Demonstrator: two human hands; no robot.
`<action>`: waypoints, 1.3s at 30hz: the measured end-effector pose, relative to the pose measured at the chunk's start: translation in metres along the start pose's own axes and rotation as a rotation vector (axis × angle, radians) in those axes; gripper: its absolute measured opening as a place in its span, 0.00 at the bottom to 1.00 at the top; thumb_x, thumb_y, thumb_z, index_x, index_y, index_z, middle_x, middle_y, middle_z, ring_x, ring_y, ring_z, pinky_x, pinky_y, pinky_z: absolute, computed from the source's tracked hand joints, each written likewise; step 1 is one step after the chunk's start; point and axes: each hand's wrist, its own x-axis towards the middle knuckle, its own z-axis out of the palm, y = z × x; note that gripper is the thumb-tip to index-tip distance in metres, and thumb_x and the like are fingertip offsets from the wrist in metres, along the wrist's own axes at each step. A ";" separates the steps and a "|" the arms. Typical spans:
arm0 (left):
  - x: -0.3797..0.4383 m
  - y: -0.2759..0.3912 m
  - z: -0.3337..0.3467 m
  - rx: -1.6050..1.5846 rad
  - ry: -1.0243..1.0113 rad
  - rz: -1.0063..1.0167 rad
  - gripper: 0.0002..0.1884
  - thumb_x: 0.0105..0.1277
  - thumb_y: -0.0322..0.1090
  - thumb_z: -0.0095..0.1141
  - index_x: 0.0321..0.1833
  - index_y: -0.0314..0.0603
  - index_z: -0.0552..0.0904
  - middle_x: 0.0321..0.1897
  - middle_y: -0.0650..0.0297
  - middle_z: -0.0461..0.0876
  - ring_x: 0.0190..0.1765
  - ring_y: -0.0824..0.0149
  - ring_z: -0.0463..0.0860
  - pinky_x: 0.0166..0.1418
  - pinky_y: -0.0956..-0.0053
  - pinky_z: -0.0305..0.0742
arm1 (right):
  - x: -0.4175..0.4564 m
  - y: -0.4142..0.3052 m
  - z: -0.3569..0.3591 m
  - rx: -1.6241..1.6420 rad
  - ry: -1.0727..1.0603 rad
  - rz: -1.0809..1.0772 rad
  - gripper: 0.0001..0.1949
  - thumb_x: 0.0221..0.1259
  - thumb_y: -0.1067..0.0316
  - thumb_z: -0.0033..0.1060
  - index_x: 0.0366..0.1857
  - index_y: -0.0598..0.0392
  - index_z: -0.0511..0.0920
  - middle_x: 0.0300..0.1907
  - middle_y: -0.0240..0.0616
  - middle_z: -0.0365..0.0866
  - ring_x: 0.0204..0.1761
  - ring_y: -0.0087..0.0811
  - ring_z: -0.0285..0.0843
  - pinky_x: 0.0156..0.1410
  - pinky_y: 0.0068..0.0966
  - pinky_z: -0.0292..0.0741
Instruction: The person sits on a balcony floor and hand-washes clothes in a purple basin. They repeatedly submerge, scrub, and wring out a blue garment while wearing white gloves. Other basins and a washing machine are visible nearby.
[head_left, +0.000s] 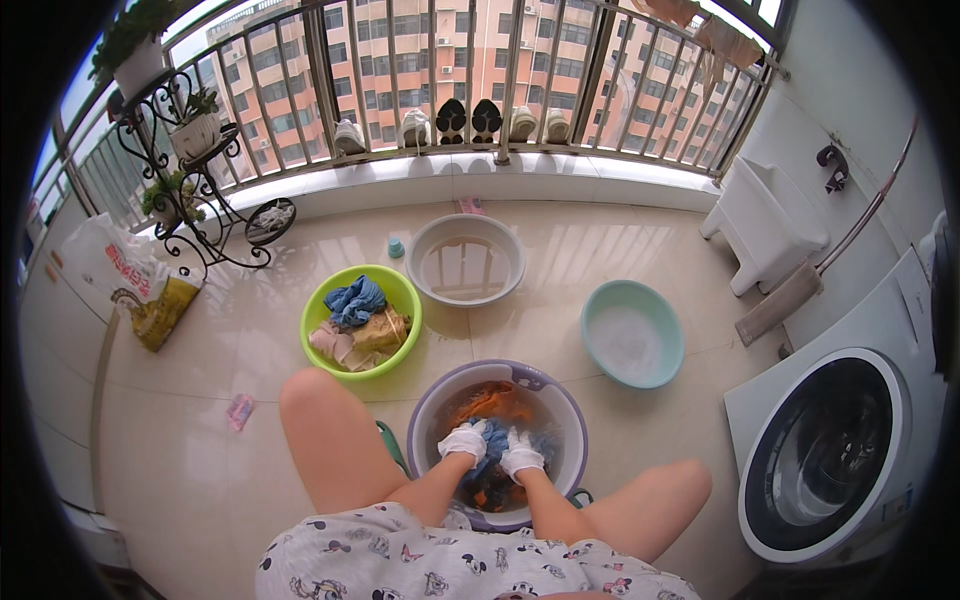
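Note:
In front of me a purple-rimmed plastic basin (418, 397) holds murky water. My left hand (465, 441), in a white glove, grips the left side of a wet blue cloth (493, 442). My right hand (520, 454), gloved in white too, holds the cloth from the other side, its fingers partly in the water. An orange cloth (495, 401) floats at the far side of the basin. Dark and orange fabric (491, 491) lies under my wrists. The lower folds of the blue cloth are hidden by the water.
A green basin (307, 319) holds blue, tan and pink clothes. Beyond it stands a grey basin (517, 277) of water; to the right, a teal basin (587, 330) of sudsy water. A washing machine (750, 397) is at right, a plant stand (202, 176) at left.

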 end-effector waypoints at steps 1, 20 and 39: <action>-0.004 0.002 -0.001 0.006 0.000 -0.013 0.27 0.71 0.40 0.42 0.74 0.65 0.69 0.72 0.55 0.69 0.70 0.50 0.72 0.72 0.58 0.69 | 0.000 -0.001 0.000 -0.009 -0.030 -0.002 0.43 0.56 0.56 0.60 0.79 0.41 0.51 0.80 0.49 0.49 0.75 0.54 0.60 0.76 0.42 0.62; -0.020 0.037 -0.061 -0.836 -0.195 0.282 0.12 0.65 0.37 0.58 0.47 0.42 0.87 0.41 0.61 0.88 0.37 0.62 0.87 0.36 0.70 0.81 | 0.003 -0.013 -0.040 0.430 0.294 -0.454 0.35 0.42 0.48 0.78 0.60 0.38 0.76 0.62 0.40 0.77 0.71 0.43 0.65 0.76 0.51 0.54; -0.016 -0.003 -0.028 -1.962 -0.621 -0.149 0.27 0.72 0.61 0.47 0.55 0.46 0.84 0.51 0.56 0.86 0.51 0.55 0.85 0.60 0.53 0.80 | -0.050 -0.042 -0.058 1.126 0.413 -0.443 0.46 0.50 0.83 0.65 0.75 0.45 0.51 0.64 0.43 0.68 0.58 0.34 0.74 0.65 0.28 0.72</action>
